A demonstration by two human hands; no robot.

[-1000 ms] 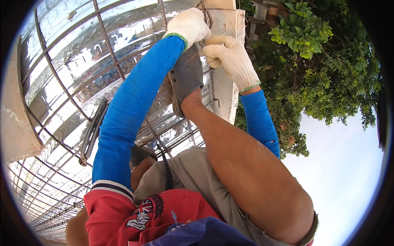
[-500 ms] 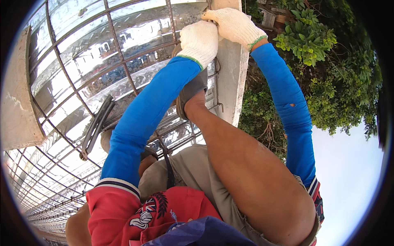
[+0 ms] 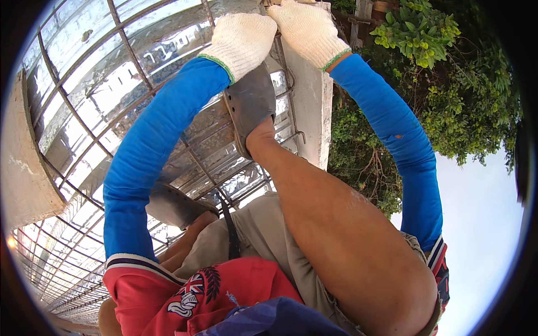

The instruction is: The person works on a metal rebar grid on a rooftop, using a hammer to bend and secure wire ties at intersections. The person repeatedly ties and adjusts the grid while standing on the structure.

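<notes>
My left hand, in a white knit glove with green trim, is closed in a fist above the rusty steel bar grid. My right hand, gloved alike, meets it at the top of the view beside a pale board-like edge. Its fingers bend over toward the left hand and are partly cut off by the picture's rim. Whatever the two hands grip is hidden by the gloves. Just below the left hand, my grey shoe stands on the bars.
Shiny metallic sheeting lies under the grid. Another grey shoe is farther left. A pale concrete-like slab borders the far left. Leafy trees fill the right beyond the edge. A bent bar end sticks out near the board.
Both hands have shifted up and left, and my left forearm has swung left. More of both shoes shows. A dark, looped bundle beside the left sleeve is out of sight now.
</notes>
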